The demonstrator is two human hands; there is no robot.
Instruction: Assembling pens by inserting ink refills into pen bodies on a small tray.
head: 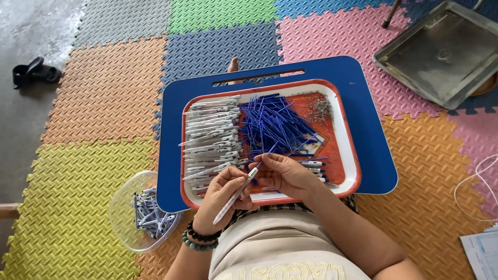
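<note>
The left hand (pixel 220 194) is closed around a white pen barrel (pixel 236 194), which runs slantwise from near the wrist up toward the right hand (pixel 282 173). The barrel lies across the left fingers (pixel 228 179) with the thumb pressing it down, its open upper end poking out just past the fingertips. The right hand pinches a thin blue refill (pixel 267 154) between thumb and forefinger, the refill's lower tip meeting the barrel's open end. Both hands hover over the near edge of the red tray (pixel 348 155), which sits on a blue lap board (pixel 368 129).

The barrel looks like light, rigid plastic, smooth enough to roll, so a hold around its middle seems soundest, leaving the mouth free. The refill seems far lighter and thin enough to flex; it probably wants a pinch close to its lower end, since a grip higher up would likely let it bend and wander.

On the tray, a heap of white barrels (pixel 212 137) fills the left side, a loose pile of blue refills (pixel 272 122) lies in the middle, and a small cluster of metal springs (pixel 320 109) sits near the far right corner. A clear tub of pens (pixel 148 212) rests on the foam mat (pixel 93 155) beside the board's near left corner. An empty metal tray (pixel 441 52) lies well apart at the far right
</note>
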